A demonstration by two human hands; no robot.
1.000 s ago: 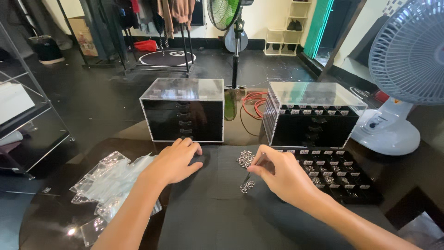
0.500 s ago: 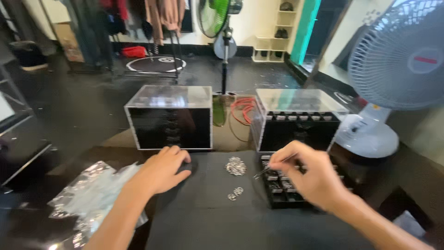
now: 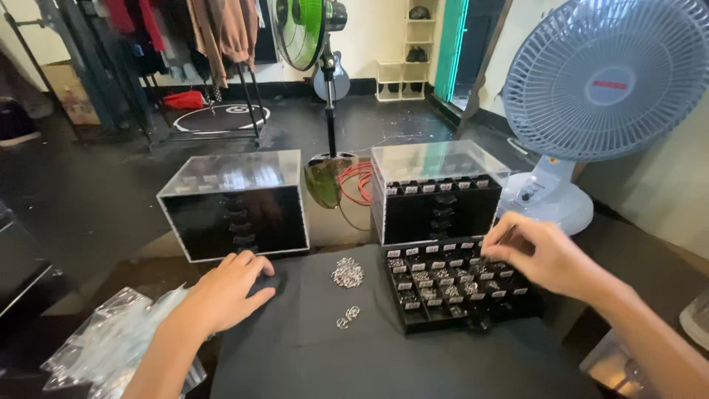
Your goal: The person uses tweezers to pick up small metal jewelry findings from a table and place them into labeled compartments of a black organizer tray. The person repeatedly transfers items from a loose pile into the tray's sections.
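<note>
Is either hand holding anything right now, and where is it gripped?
The left hand lies flat on the black cloth, holding nothing. The right hand pinches its fingertips over the compartment tray; whether they hold anything cannot be told.

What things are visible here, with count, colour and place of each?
Drawer boxes: two, black with clear tops, back of table.
Tray: one, black, compartments with small silver parts, in front of right box.
Rings: one silver pile and a few loose, on the black cloth.
Bags: clear pile, lower left.
Fans: pale blue at right, green behind.
Clothes rack: back left.
Left hand: flat on cloth.
Right hand: fingers pinched over tray.
</note>
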